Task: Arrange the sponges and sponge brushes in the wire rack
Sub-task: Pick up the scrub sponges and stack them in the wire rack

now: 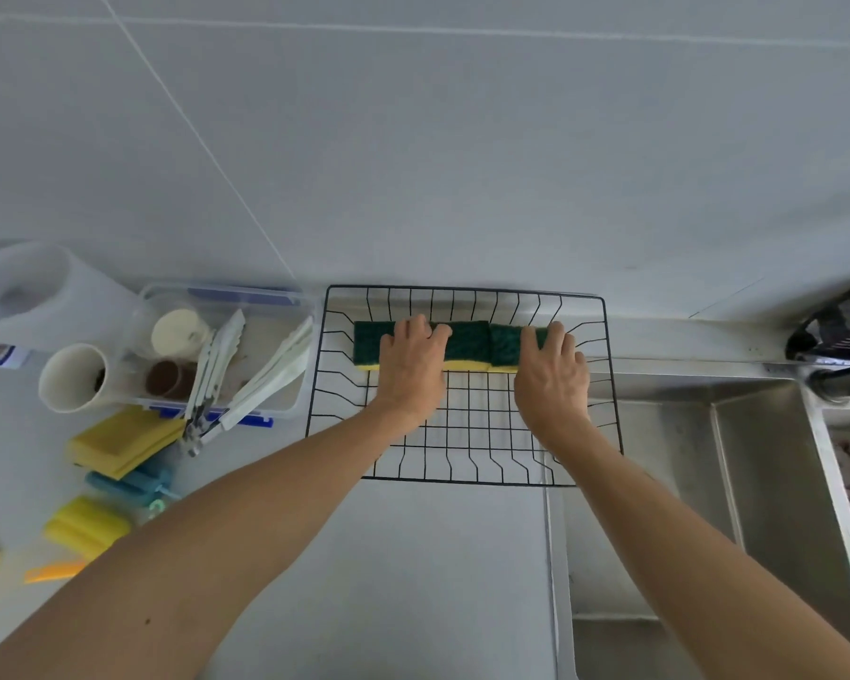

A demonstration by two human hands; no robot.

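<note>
Lying in a row along the far side of the black wire rack (462,385), two green-topped, yellow-bottomed sponges (467,343) sit end to end, touching, under both hands. The left hand (411,365) rests palm down on the left sponge, its fingers curled over the sponge's far edge; the right hand (553,373) lies the same way on the right sponge (506,343), fingertips hooked over the back. Both forearms reach straight forward from the near edge, roughly parallel.

Behind the fingertips only a narrow strip separates the sponges from the rack's rear wall; toward the wrists the rack floor is bare wire. The rack's right edge overhangs the steel sink (756,483).

Left of the left hand, on the desk (413,581), lie the things not yet racked: two flat yellow sponges (119,441) stacked together, a teal sponge brush (128,483) beside them, and a yellow sponge brush head (87,525) nearer. A clear plastic box (217,346) holding white tongs stands just left of the rack, with a white cup (74,377) beside it.
</note>
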